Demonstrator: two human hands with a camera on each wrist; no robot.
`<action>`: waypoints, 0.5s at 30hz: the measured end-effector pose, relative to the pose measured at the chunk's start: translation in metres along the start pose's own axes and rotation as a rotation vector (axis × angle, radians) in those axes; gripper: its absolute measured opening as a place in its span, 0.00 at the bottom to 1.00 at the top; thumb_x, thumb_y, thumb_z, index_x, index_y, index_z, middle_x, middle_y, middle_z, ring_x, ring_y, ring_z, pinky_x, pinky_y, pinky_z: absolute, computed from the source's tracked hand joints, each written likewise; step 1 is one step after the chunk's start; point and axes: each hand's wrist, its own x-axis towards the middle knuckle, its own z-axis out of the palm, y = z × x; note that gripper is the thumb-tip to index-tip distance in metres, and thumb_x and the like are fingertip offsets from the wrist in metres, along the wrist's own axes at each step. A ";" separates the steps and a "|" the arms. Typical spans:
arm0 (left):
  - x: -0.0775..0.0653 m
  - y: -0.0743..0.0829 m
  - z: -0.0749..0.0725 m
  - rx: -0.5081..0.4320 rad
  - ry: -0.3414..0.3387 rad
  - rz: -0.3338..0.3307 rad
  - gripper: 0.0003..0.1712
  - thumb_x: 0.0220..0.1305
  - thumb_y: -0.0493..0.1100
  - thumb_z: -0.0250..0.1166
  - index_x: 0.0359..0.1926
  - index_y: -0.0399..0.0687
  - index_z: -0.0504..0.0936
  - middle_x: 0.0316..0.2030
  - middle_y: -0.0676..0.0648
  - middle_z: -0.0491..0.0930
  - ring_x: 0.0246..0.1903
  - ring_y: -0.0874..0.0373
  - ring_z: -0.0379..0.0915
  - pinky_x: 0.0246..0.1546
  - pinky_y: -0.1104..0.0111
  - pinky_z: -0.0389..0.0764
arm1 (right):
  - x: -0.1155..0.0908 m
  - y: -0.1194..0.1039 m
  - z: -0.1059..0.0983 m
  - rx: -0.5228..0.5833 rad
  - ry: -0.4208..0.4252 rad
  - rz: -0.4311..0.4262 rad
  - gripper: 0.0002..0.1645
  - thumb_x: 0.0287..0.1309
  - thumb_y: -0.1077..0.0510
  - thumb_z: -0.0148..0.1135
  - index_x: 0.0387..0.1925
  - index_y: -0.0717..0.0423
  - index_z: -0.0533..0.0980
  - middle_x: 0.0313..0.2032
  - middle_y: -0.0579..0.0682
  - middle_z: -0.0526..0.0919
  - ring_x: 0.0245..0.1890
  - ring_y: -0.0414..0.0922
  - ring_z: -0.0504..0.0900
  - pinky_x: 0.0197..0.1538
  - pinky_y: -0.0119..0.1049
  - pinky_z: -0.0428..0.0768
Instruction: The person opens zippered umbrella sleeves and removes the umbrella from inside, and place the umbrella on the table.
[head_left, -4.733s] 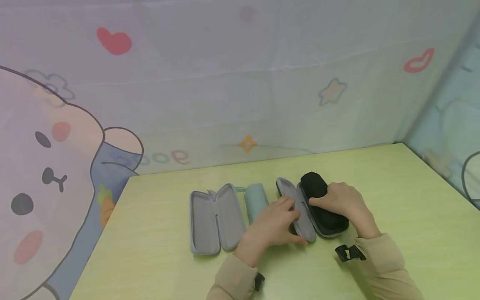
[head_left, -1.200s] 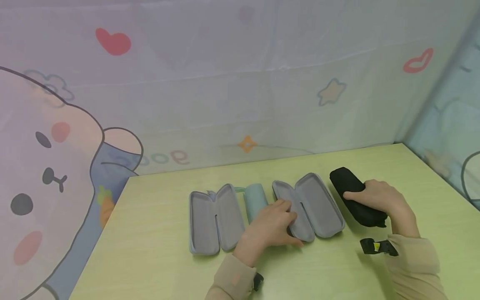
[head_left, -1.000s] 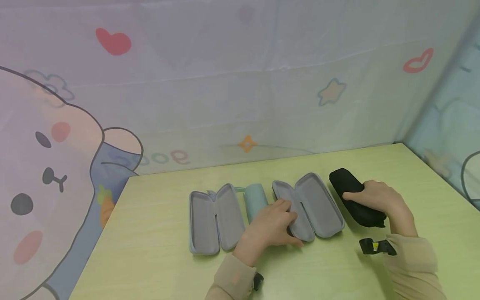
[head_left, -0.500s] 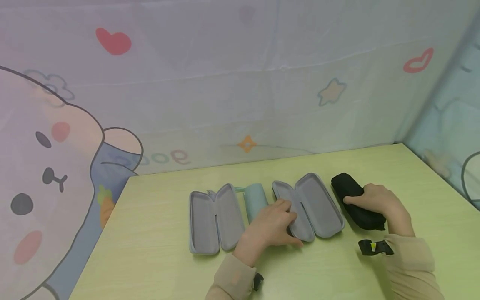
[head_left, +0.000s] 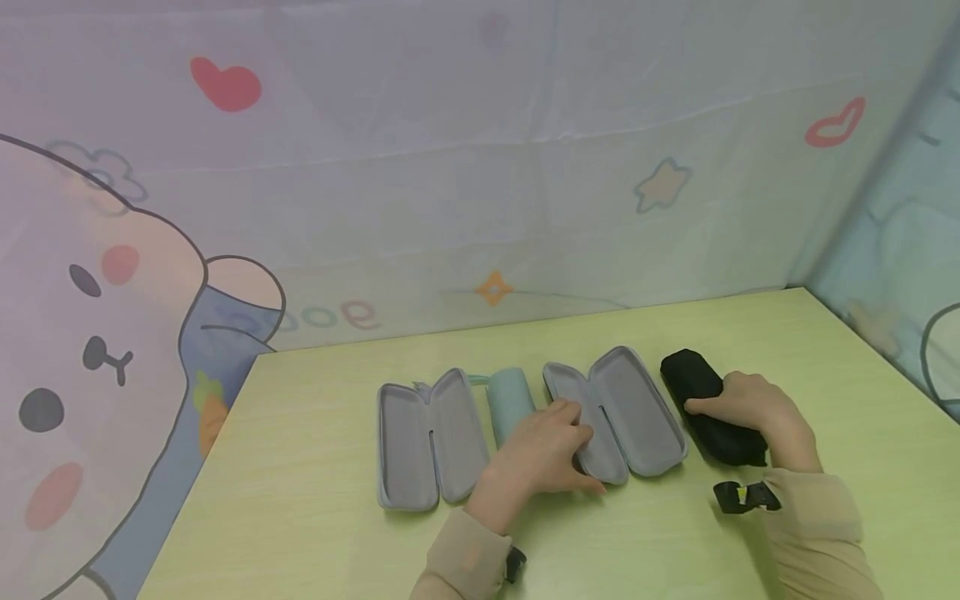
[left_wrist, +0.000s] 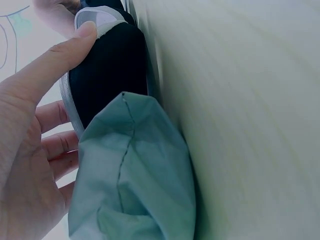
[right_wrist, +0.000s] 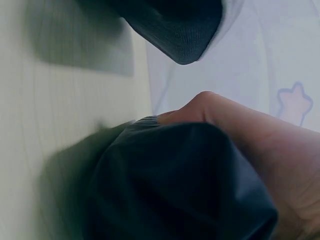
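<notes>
My right hand [head_left: 757,408] grips a folded black umbrella [head_left: 693,379], thumb across its top, at the right of the table. In the right wrist view the dark umbrella cloth [right_wrist: 175,180] is low by the tabletop; whether it touches is unclear. To its left lies an unzipped hard case [head_left: 637,417], black outside and lined in grey, spread wide. My left hand [head_left: 543,450] holds this case's left half; in the left wrist view the thumb lies on the rim of its black shell [left_wrist: 112,67]. Beside that hand lies a folded teal umbrella [head_left: 510,400], partly hidden by it.
A second grey-lined case [head_left: 408,446] lies spread wide left of the teal umbrella. The pale yellow-green table [head_left: 300,500] meets a printed cloth backdrop [head_left: 450,167] at its far edge, with another cloth at the right.
The right hand has taken the black umbrella out of the case, rightward, and lowered it toward the table within the last second. The left hand has stayed at the case.
</notes>
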 end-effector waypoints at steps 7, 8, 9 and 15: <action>0.000 0.000 -0.001 -0.006 0.002 0.002 0.27 0.45 0.70 0.70 0.32 0.56 0.78 0.30 0.57 0.64 0.34 0.64 0.60 0.30 0.77 0.63 | 0.000 0.001 0.001 -0.006 -0.011 -0.002 0.51 0.56 0.35 0.58 0.53 0.83 0.65 0.48 0.78 0.74 0.41 0.64 0.78 0.41 0.54 0.76; 0.000 0.000 -0.001 -0.007 0.002 0.002 0.27 0.45 0.70 0.70 0.31 0.56 0.78 0.30 0.57 0.64 0.34 0.64 0.60 0.30 0.77 0.63 | 0.000 0.001 0.001 -0.007 -0.012 -0.003 0.51 0.55 0.35 0.58 0.53 0.83 0.65 0.48 0.78 0.74 0.41 0.64 0.78 0.41 0.54 0.77; 0.000 0.000 -0.001 -0.007 0.002 0.002 0.27 0.45 0.70 0.70 0.32 0.56 0.78 0.30 0.57 0.64 0.34 0.64 0.60 0.30 0.77 0.63 | 0.000 0.001 0.001 -0.006 -0.012 -0.004 0.52 0.55 0.35 0.58 0.53 0.83 0.65 0.48 0.78 0.74 0.41 0.64 0.78 0.41 0.54 0.76; 0.000 0.000 0.000 -0.002 0.008 0.003 0.27 0.45 0.71 0.70 0.31 0.56 0.78 0.30 0.57 0.63 0.34 0.64 0.60 0.30 0.77 0.63 | 0.001 0.001 0.002 -0.006 -0.026 0.003 0.51 0.53 0.34 0.59 0.52 0.82 0.66 0.45 0.74 0.76 0.37 0.59 0.78 0.38 0.50 0.77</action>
